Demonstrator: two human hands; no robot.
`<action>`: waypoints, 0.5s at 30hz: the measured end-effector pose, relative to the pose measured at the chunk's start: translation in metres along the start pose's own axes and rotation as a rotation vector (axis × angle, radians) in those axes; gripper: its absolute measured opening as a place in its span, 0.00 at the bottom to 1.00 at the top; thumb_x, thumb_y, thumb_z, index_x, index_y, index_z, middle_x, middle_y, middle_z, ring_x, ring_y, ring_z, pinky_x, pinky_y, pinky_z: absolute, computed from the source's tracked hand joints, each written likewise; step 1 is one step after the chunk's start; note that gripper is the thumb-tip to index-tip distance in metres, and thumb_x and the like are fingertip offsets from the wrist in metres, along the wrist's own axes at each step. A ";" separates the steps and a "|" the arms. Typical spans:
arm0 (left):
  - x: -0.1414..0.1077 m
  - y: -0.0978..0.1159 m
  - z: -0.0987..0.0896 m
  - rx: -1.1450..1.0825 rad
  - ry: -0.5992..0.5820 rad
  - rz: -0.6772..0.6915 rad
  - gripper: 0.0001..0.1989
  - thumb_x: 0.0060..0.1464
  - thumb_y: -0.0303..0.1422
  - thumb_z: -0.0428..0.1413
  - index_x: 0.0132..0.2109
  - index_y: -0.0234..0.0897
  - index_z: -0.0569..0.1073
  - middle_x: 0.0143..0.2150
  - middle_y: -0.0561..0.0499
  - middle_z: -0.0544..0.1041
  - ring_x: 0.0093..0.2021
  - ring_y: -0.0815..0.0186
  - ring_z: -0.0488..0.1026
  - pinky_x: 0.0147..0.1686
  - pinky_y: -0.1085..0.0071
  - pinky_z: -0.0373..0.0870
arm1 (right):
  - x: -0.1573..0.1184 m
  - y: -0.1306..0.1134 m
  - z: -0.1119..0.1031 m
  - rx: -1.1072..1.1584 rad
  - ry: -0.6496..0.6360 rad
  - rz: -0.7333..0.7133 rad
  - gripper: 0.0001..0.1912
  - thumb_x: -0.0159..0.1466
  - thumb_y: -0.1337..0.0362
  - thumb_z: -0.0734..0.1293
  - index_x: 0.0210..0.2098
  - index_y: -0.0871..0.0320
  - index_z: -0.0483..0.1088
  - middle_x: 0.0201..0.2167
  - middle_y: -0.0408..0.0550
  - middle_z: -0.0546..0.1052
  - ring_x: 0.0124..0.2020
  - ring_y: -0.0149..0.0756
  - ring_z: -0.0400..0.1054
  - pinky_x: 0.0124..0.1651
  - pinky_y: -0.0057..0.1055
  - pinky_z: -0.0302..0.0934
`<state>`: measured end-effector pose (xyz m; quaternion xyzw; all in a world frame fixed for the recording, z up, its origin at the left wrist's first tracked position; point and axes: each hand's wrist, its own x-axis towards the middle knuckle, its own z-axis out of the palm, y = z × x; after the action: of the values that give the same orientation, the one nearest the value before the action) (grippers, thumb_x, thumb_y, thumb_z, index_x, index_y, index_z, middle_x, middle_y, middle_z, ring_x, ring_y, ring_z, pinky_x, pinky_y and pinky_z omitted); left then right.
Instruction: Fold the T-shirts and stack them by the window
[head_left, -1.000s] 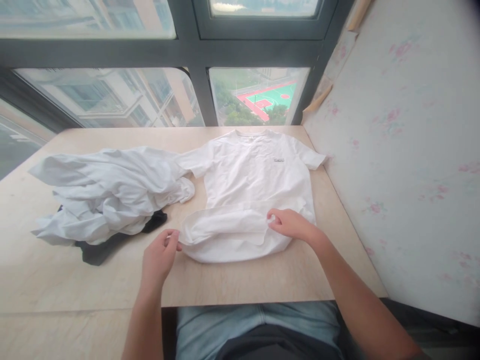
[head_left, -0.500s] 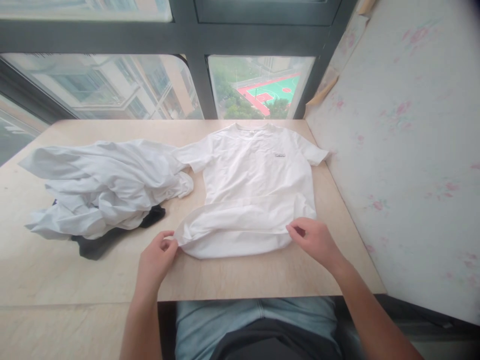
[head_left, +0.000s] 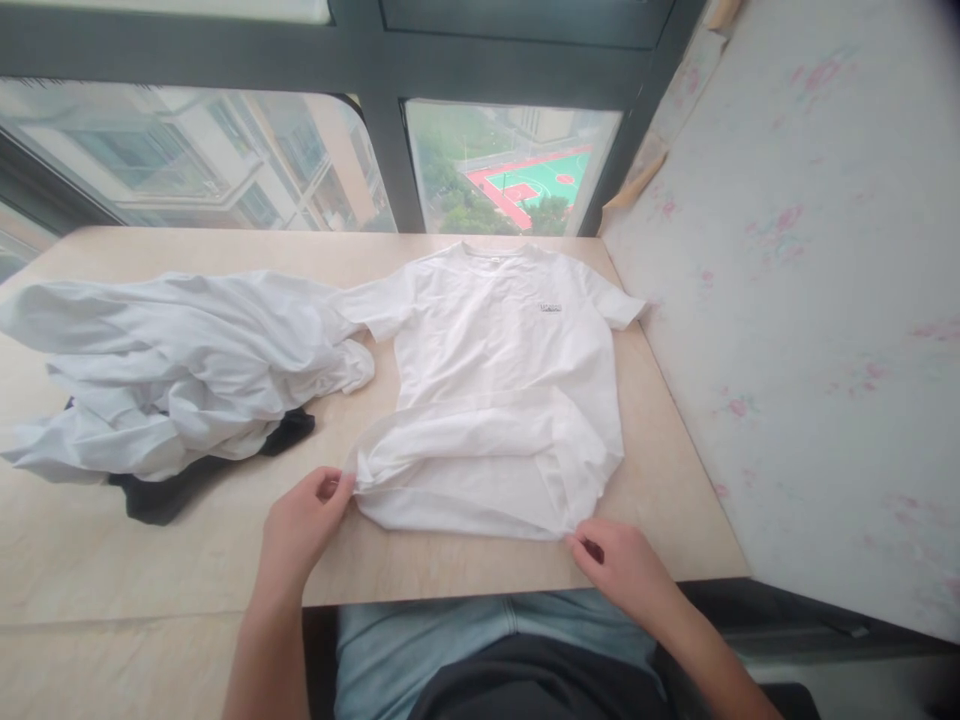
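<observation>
A white T-shirt (head_left: 502, 350) lies front up on the wooden table (head_left: 450, 570), its collar toward the window and a small dark print on its chest. Its lower part is loosely turned and wrinkled. My left hand (head_left: 304, 520) pinches the shirt's edge at the lower left. At the lower right, my right hand (head_left: 619, 560) has finger and thumb closed on the hem near the table's front edge. Both hands hold the cloth low, close to the tabletop.
A crumpled heap of white clothes (head_left: 202, 370) lies on the left, touching the shirt's sleeve. Black cloth (head_left: 172, 490) shows beneath it. Behind the table stands a dark window frame (head_left: 382, 150). A flowered wall (head_left: 810, 300) borders the right side.
My right hand has pulled its part of the hem toward the table's front edge, spreading the lower right of the shirt. My left hand keeps its pinch. The view has shifted slightly right.
</observation>
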<state>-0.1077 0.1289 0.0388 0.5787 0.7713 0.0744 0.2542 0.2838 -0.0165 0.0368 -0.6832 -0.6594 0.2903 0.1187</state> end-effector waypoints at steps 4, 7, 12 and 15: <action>-0.002 0.003 0.004 -0.022 0.052 0.048 0.16 0.53 0.48 0.51 0.36 0.42 0.73 0.34 0.51 0.80 0.38 0.59 0.77 0.37 0.69 0.65 | 0.016 -0.009 -0.016 -0.075 0.235 0.086 0.21 0.69 0.54 0.59 0.23 0.56 0.64 0.21 0.44 0.70 0.24 0.32 0.62 0.30 0.30 0.50; -0.005 0.004 0.011 -0.004 0.092 0.072 0.15 0.54 0.46 0.50 0.38 0.42 0.73 0.33 0.52 0.79 0.36 0.61 0.76 0.35 0.70 0.63 | 0.040 -0.021 -0.025 -0.147 0.420 0.138 0.16 0.69 0.51 0.60 0.33 0.55 0.71 0.29 0.47 0.74 0.30 0.35 0.67 0.32 0.29 0.51; -0.011 0.007 0.016 0.061 0.139 0.087 0.12 0.56 0.43 0.50 0.39 0.43 0.72 0.31 0.53 0.77 0.32 0.64 0.73 0.32 0.72 0.60 | 0.086 -0.033 -0.026 -0.357 0.412 0.197 0.16 0.68 0.51 0.63 0.47 0.55 0.69 0.43 0.53 0.74 0.43 0.42 0.69 0.32 0.30 0.53; -0.013 0.007 0.015 0.045 0.128 0.093 0.11 0.56 0.42 0.50 0.38 0.43 0.72 0.30 0.53 0.77 0.32 0.64 0.73 0.32 0.73 0.61 | 0.103 -0.030 -0.022 -0.417 0.342 0.262 0.18 0.67 0.49 0.64 0.45 0.57 0.69 0.43 0.55 0.72 0.45 0.45 0.68 0.32 0.31 0.54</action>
<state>-0.0922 0.1162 0.0331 0.6137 0.7597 0.1053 0.1876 0.2675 0.0913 0.0459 -0.8112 -0.5813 0.0423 0.0468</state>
